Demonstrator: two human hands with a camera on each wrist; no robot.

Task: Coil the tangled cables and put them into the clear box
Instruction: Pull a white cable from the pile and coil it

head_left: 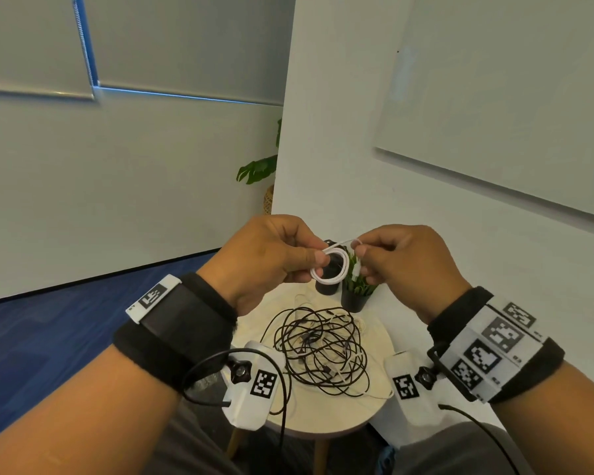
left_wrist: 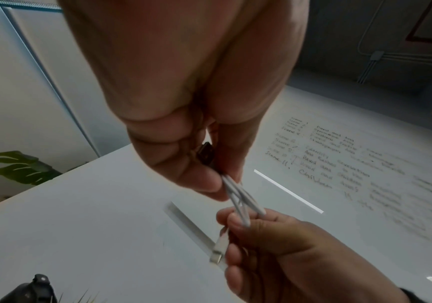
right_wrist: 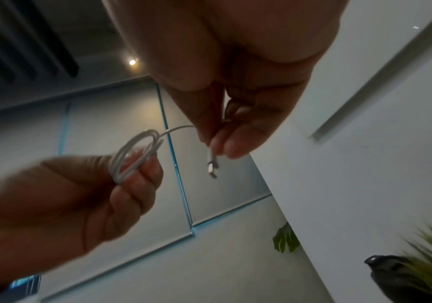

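1. The left hand (head_left: 264, 258) pinches a small coil of white cable (head_left: 333, 267) between thumb and fingers; the grip is narrow and closed on the loops.
2. The right hand (head_left: 405, 265) pinches the same cable's free end just behind its plug (right_wrist: 212, 167), which hangs below the fingertips (right_wrist: 235, 147).
3. A short stretch of cable runs between the two hands, which are held close together in the air above the bench (head_left: 323, 419).
4. In the left wrist view a dark plug (left_wrist: 206, 153) sits inside the left hand's curled fingers (left_wrist: 199, 180).
5. Under the hands, a tangle (head_left: 319, 351) of dark cables, with some white strands mixed in, lies on the round bench.
6. At the far edge of the bench stand a plant (head_left: 357, 289) in a dark pot and, just beside it, a dark cup (head_left: 326, 286).
7. The clear box shows in no view.
8. Both wrists wear black straps with printed markers (head_left: 491, 351).
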